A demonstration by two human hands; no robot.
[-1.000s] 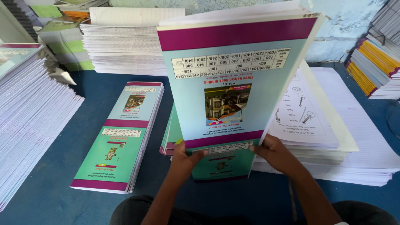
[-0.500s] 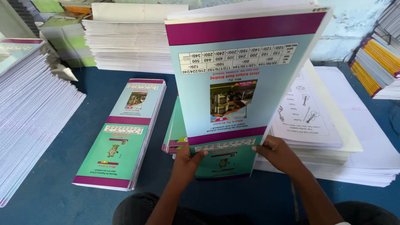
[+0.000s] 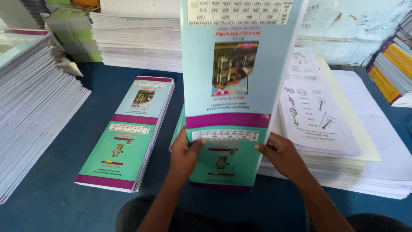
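A blue table (image 3: 51,206) carries white paper stacks (image 3: 137,41) at the back. Over its middle stands the long cover sheet (image 3: 234,94) (light blue above, teal below, with purple bands), upright, its long axis running away from the person, top end cut off by the frame. A second cover stack (image 3: 128,133) lies flat to the left. The left hand (image 3: 185,154) and right hand (image 3: 283,157) pinch the sheet's lower edges, thumbs on the front.

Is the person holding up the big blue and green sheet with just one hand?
No, both hands grip it: the left hand holds its left edge and the right hand its right edge of the cover sheet.
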